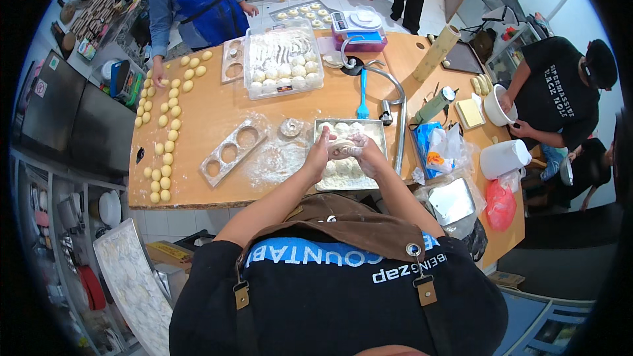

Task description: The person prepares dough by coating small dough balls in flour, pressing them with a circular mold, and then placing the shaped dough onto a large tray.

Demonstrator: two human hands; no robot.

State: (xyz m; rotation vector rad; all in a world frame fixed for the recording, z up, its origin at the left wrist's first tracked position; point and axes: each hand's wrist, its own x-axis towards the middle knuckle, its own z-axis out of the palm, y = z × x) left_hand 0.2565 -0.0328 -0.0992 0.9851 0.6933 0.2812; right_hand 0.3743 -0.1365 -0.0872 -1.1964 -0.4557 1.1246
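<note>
Both hands hold one pale, floured piece of dough [341,150] between them, above a metal tray. My left hand [319,153] grips its left side, and my right hand [369,156] closes on the right side. Whether the dough has a hole is hard to make out. Beneath, the metal tray [382,138] carries several floured dough balls [344,169] in rows. Left of the tray, a round ring cutter [290,128] lies on the floured table [198,118]. Further left is a flat metal cutter plate with two large holes [213,167].
A clear plastic box [249,74] of floured dough balls stands ahead, beside a scale [356,21]. Yellow dough balls [173,135] line the left side. A blue brush [362,95], dough hooks [400,132] and bags [442,142] lie rightward. Co-workers stand at left [204,0] and right [550,86].
</note>
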